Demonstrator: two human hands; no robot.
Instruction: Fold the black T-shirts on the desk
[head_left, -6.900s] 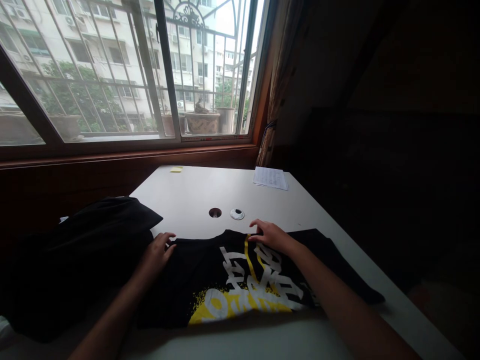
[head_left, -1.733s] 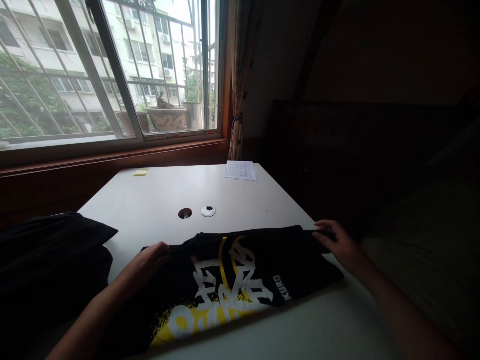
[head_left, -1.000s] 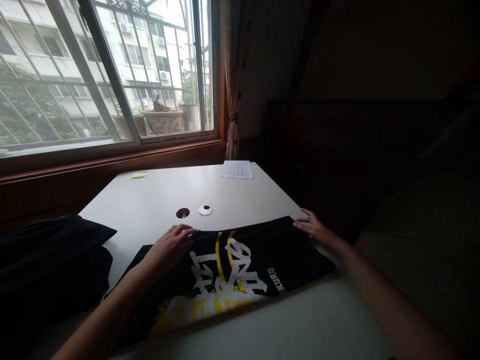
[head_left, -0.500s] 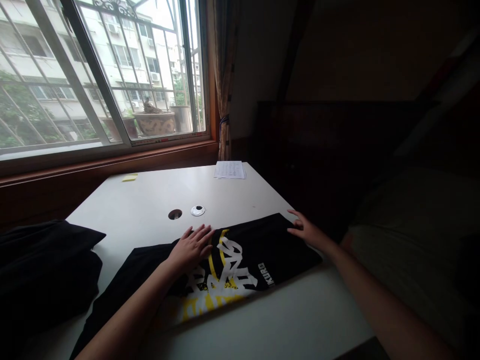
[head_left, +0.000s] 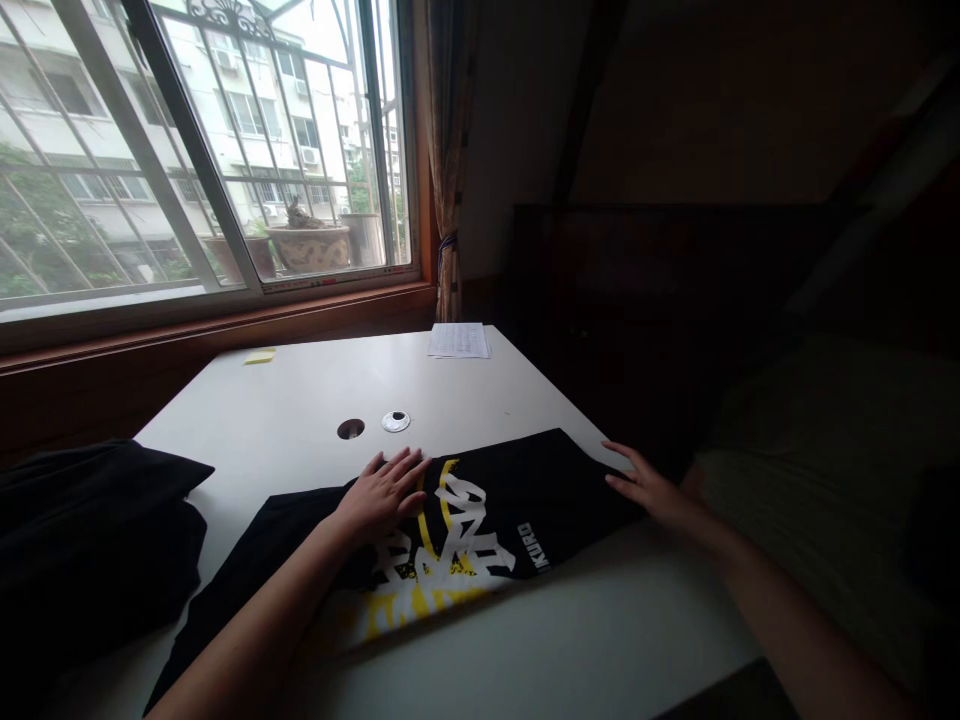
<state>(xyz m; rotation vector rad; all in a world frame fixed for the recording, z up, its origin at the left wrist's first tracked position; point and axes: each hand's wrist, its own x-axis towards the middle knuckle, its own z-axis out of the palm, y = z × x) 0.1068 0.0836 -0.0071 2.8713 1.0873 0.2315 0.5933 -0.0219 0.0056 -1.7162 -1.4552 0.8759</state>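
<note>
A black T-shirt with a white and yellow print lies folded flat on the white table. My left hand rests flat on the shirt's upper middle, fingers spread, beside the print. At the shirt's right end, by the table's right edge, my right hand lies with its fingers stretched out and touching the cloth. Neither hand holds anything.
A pile of black clothes sits at the left. A cable hole and its round cap lie behind the shirt. A paper sheet and a yellow note lie near the window. Dark furniture stands to the right.
The right hand let go of the sleeve it had folded in and slid down along the shirt's right edge. The left hand moved from the left side onto the shirt's middle and stays flat.
</note>
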